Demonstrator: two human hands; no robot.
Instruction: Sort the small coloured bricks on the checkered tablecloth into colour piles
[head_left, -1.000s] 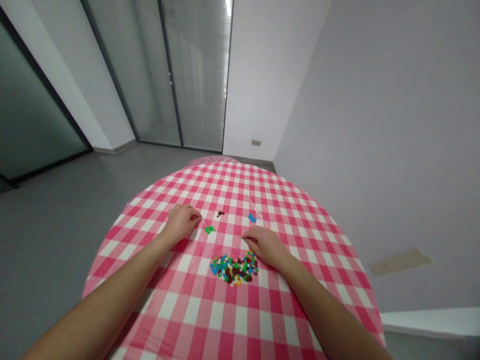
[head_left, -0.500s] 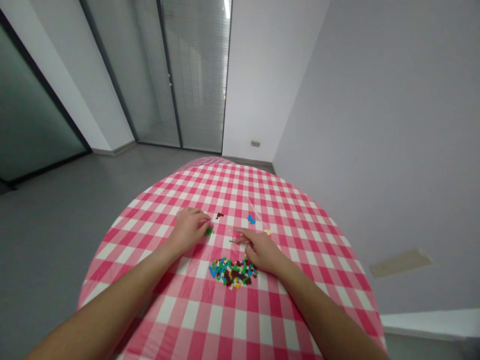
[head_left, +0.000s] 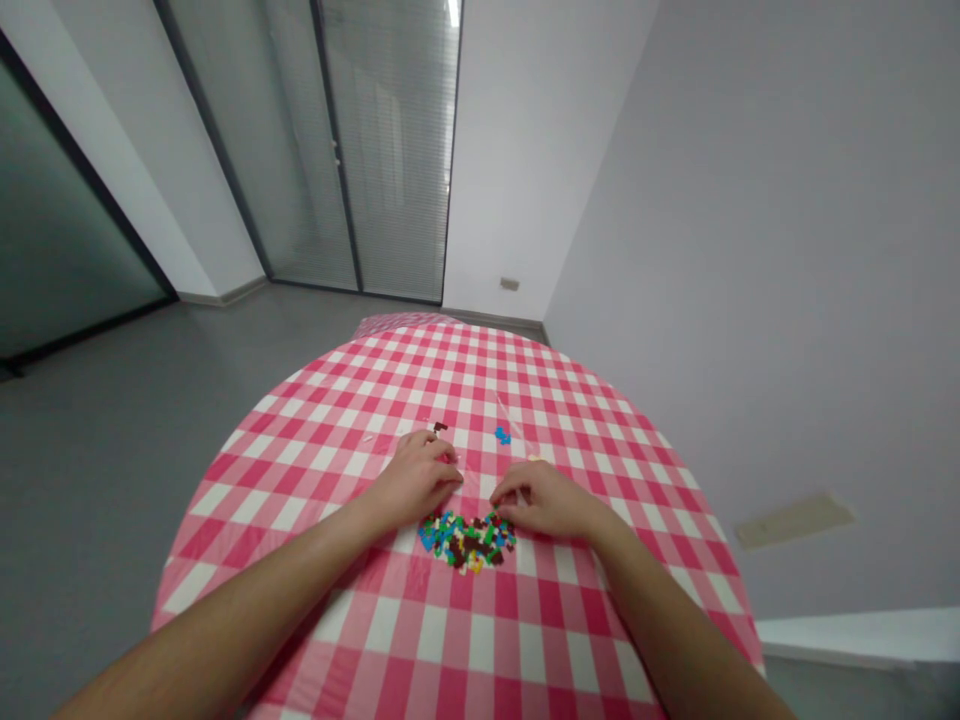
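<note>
A heap of tiny coloured bricks (head_left: 469,548), in blue, green, brown, white and yellow, lies on the checked cloth between my forearms. My left hand (head_left: 420,478) is just beyond its left side, thumb and fingertips drawn together; anything between them is too small to make out. At the heap's far right edge, my right hand (head_left: 541,498) has its fingers curled into a pinch, their contents hidden. Past my left fingers sits a small brown brick cluster (head_left: 440,427). Further right is a blue brick cluster (head_left: 502,436). A pale yellow cluster (head_left: 534,458) shows behind my right hand.
The round table wears a red-and-white checked tablecloth (head_left: 465,640). A small clear scrap (head_left: 367,438) lies left of my left hand. Beyond the table stand a glass partition (head_left: 390,200) and a grey wall (head_left: 750,280).
My left hand has moved right and nearer the heap. My right hand has drawn back and curled its pointing finger. The green pieces beside my hands no longer show.
</note>
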